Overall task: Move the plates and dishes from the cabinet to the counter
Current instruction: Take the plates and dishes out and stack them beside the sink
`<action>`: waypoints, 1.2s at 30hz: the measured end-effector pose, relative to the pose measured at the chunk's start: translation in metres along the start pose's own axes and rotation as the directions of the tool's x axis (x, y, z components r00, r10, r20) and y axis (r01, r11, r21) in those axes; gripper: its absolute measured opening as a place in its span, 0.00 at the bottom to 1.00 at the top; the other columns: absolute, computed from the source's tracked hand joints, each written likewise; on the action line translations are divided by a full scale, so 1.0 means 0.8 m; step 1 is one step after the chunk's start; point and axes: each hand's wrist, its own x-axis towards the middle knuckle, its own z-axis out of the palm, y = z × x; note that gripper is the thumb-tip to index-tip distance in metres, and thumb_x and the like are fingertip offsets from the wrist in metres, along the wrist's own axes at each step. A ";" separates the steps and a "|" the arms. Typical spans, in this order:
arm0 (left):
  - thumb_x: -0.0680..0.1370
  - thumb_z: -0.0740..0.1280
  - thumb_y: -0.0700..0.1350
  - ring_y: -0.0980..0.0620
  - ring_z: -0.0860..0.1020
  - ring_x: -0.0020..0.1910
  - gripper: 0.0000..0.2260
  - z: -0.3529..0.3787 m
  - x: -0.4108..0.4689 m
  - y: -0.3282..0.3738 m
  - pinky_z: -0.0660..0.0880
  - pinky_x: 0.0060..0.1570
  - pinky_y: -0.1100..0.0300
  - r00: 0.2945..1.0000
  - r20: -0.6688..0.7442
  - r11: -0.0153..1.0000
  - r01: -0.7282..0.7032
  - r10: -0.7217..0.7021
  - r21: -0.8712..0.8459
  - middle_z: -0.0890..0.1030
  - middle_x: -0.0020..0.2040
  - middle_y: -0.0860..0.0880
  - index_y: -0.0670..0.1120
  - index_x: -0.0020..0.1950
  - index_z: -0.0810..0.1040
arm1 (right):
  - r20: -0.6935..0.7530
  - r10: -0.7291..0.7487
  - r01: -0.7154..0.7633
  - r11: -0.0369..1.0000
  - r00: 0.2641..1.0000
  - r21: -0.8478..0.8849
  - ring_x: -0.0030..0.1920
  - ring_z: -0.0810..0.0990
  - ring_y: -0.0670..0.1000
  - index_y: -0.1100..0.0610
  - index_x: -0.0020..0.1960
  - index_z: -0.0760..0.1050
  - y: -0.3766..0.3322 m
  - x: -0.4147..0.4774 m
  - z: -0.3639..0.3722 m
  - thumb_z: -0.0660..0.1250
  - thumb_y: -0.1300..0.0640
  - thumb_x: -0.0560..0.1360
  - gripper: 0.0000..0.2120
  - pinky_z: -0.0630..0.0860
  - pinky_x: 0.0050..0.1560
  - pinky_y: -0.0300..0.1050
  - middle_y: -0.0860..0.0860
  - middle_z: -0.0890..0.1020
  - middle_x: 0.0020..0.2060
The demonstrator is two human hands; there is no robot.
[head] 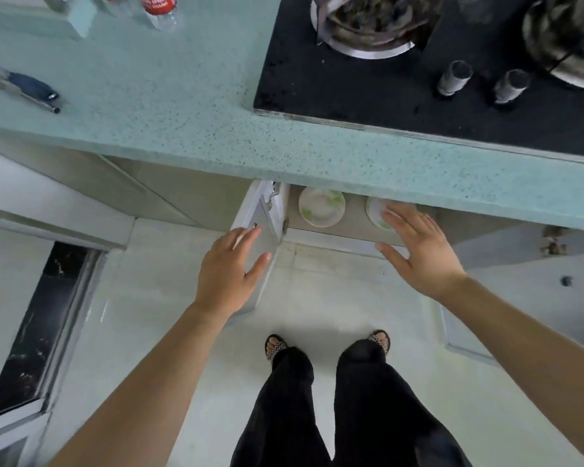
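Observation:
Under the speckled pale green counter [189, 106] the cabinet stands with both doors swung out. On its shelf [354, 214] lie two white plates with green leaf prints: the left plate [321, 207] in full view, the right plate [375, 210] partly covered by my fingers. My right hand [418, 247] reaches over the right plate, fingers spread, holding nothing. My left hand [231, 267] is open beside the left cabinet door [267, 214], near its top edge; whether it touches the door I cannot tell.
A black gas hob [402, 82] with two burners and two knobs fills the counter's right. Bottles [159, 8] and tongs with a dark handle [24, 85] lie at the counter's left. The right cabinet door [526, 291] is open beside my right arm. My feet stand on the white floor.

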 end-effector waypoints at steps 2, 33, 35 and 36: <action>0.75 0.51 0.62 0.46 0.68 0.67 0.28 0.012 0.005 0.022 0.67 0.64 0.52 0.996 0.054 0.998 -0.065 0.064 0.026 0.73 0.67 0.46 0.49 0.71 0.68 | 0.027 0.069 -0.069 0.997 0.997 0.021 0.69 0.66 0.56 0.55 0.69 0.65 0.011 -0.023 0.007 0.51 0.38 0.75 0.29 0.64 0.69 0.58 0.53 0.68 0.69; 0.74 0.50 0.62 0.45 0.62 0.71 0.30 0.885 0.423 -0.052 0.65 0.65 0.49 0.865 0.190 0.824 -0.500 0.464 0.266 0.66 0.72 0.44 0.49 0.71 0.66 | -0.303 0.677 -0.549 0.728 0.671 0.411 0.64 0.69 0.56 0.57 0.71 0.61 0.555 0.123 0.653 0.57 0.45 0.78 0.26 0.71 0.59 0.50 0.56 0.67 0.66; 0.74 0.50 0.62 0.43 0.61 0.72 0.30 0.908 0.435 -0.056 0.63 0.66 0.47 0.891 0.149 0.849 -0.454 0.429 0.269 0.64 0.73 0.42 0.47 0.71 0.66 | -0.324 0.690 -0.543 0.716 0.648 0.440 0.63 0.70 0.56 0.58 0.71 0.61 0.569 0.136 0.668 0.58 0.46 0.77 0.26 0.71 0.58 0.50 0.56 0.68 0.65; 0.74 0.49 0.62 0.42 0.62 0.71 0.31 0.915 0.435 -0.058 0.62 0.66 0.46 0.899 0.124 0.860 -0.437 0.419 0.263 0.64 0.73 0.41 0.46 0.71 0.66 | -0.317 0.701 -0.544 0.703 0.639 0.459 0.63 0.70 0.56 0.58 0.71 0.60 0.573 0.143 0.672 0.58 0.46 0.77 0.27 0.71 0.59 0.50 0.56 0.67 0.65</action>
